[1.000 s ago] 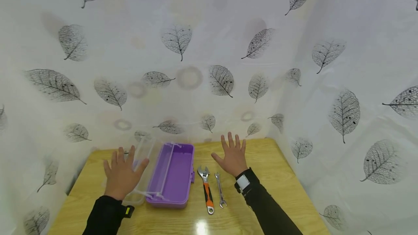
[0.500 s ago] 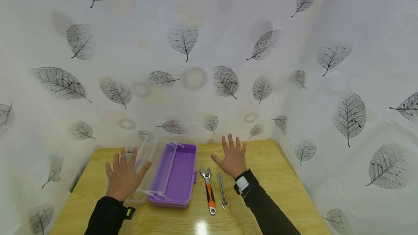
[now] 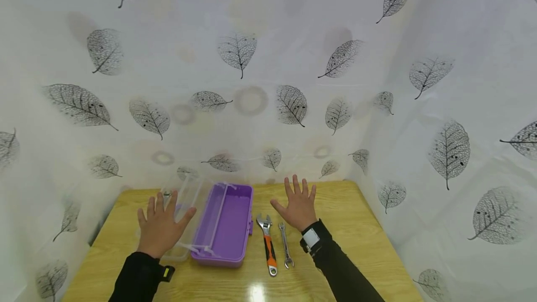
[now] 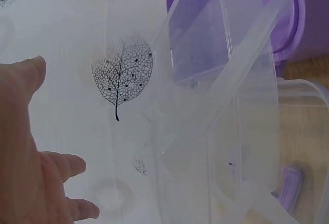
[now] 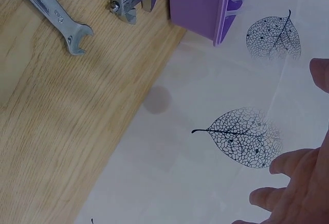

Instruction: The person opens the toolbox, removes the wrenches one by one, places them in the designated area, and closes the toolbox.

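My left hand, fingers spread, is held in front of the clear lid side of a purple toolbox and holds nothing. The box stands open, its transparent lid folded out to the left and a clear tray propped over its left part. Right of the box lies an adjustable wrench with an orange and black handle. Beside it is a silver combination wrench. My right hand, likewise spread and holding nothing, is raised beyond that wrench, to its upper right in the head view.
The wood-grain table reaches back to a white curtain printed with dark leaves, which also hangs along both sides. A purple latch shows on the clear lid in the left wrist view.
The whole head view has shifted slightly, so the box and wrenches appear a little further right. Both hands stay spread in nearly the same pose; nothing has been taken hold of.
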`<control>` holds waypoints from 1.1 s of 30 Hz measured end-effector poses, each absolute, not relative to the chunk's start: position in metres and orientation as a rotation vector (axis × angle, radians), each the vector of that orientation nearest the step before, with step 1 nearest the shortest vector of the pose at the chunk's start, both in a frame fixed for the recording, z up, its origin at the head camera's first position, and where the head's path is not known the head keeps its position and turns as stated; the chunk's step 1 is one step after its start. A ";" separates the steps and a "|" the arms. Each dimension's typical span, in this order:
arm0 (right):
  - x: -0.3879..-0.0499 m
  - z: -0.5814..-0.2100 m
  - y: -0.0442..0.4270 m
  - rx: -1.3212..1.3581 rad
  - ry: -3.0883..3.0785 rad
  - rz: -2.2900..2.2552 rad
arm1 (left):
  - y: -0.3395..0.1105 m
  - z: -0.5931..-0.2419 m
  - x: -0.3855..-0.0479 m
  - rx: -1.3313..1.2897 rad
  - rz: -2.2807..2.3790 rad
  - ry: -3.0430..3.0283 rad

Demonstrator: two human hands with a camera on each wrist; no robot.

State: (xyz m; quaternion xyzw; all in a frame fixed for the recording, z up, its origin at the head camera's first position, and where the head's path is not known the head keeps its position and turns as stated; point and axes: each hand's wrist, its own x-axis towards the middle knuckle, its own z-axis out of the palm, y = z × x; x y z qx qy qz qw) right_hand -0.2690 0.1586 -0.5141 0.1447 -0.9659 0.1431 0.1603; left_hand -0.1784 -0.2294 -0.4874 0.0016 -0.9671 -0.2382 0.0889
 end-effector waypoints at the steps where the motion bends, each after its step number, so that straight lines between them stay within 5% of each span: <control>1: -0.269 -0.514 0.158 0.415 -2.761 0.410 | -0.229 -0.488 -0.179 0.005 -0.708 -2.879; 33: -0.265 -0.526 0.168 0.412 -2.785 0.558 | -0.256 -0.489 -0.200 0.133 -0.633 -2.845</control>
